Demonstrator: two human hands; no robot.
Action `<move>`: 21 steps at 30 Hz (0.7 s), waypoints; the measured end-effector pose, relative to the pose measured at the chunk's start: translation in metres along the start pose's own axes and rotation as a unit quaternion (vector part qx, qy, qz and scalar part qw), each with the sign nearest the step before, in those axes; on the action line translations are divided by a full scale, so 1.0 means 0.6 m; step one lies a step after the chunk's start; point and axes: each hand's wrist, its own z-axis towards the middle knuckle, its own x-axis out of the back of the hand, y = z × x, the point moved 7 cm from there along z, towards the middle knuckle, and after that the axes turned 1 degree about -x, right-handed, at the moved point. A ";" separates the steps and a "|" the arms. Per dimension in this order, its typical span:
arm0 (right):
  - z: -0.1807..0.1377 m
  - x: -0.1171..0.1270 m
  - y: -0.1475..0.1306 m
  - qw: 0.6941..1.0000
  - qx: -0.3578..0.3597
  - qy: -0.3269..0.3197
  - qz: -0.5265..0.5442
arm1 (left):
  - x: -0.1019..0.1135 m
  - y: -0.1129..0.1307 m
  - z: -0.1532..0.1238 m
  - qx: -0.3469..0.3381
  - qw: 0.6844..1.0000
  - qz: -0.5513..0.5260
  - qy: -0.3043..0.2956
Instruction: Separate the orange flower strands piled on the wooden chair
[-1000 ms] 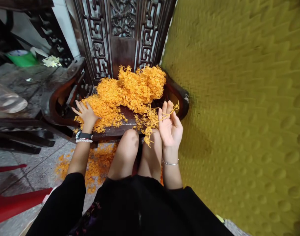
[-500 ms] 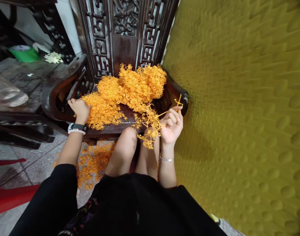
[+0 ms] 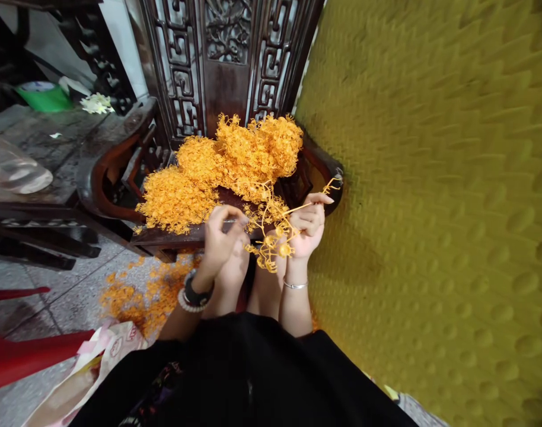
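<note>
A branched orange flower stem (image 3: pixel 271 225), with small drooping tips, hangs over the knees. My right hand (image 3: pixel 307 225) grips it with closed fingers, and one end sticks out past the fingertips. At the stem's left side is my left hand (image 3: pixel 224 234), fingers curled and thumb close to the index finger. Whatever may be between those fingertips is too small to make out. Behind both hands a large heap of orange flower pieces (image 3: pixel 182 198) covers much of the dark wooden seat (image 3: pixel 164 238).
Orange bits (image 3: pixel 142 296) are scattered on the tiled floor. At left, a wooden side table (image 3: pixel 44 133) carries a green tape roll (image 3: pixel 44 96), white flowers (image 3: pixel 97 104) and a clear container (image 3: pixel 17 169). A red stool (image 3: pixel 35 356), a paper-like bag (image 3: pixel 106 356) and a yellow textured surface (image 3: pixel 431 207) flank me.
My left hand has moved right from the edge of the heap to beside the stem. The right hand keeps the stem, slightly shifted. A bag has come into view at lower left.
</note>
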 end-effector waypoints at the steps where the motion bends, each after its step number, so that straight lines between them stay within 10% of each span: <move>1: -0.002 -0.003 0.002 0.995 -0.007 -0.027 0.092 | -0.013 0.021 -0.018 -0.019 1.000 0.002 0.004; 4: -0.008 -0.020 0.013 0.912 -0.070 -0.120 0.387 | -0.063 0.052 -0.049 -0.025 0.996 -0.007 -0.083; 7: -0.017 -0.057 0.013 0.712 -0.179 -0.221 0.642 | -0.102 0.033 -0.062 0.064 0.975 -0.083 -0.193; 9: -0.021 -0.080 0.003 0.491 -0.247 -0.227 0.804 | -0.116 0.013 -0.073 0.134 0.941 -0.157 -0.267; 12: -0.018 -0.091 -0.009 0.080 -0.257 -0.134 0.954 | -0.117 -0.007 -0.092 0.221 0.870 -0.254 -0.359; 14: -0.019 -0.083 -0.014 -0.094 -0.215 -0.106 0.966 | -0.102 -0.014 -0.097 0.266 0.837 -0.302 -0.371; 16: -0.024 -0.070 -0.021 -0.146 -0.186 -0.127 0.963 | -0.085 -0.018 -0.092 0.309 0.808 -0.364 -0.346; 21: -0.040 -0.054 -0.036 -0.103 -0.186 -0.190 0.958 | -0.048 -0.033 -0.075 0.431 0.683 -0.546 -0.223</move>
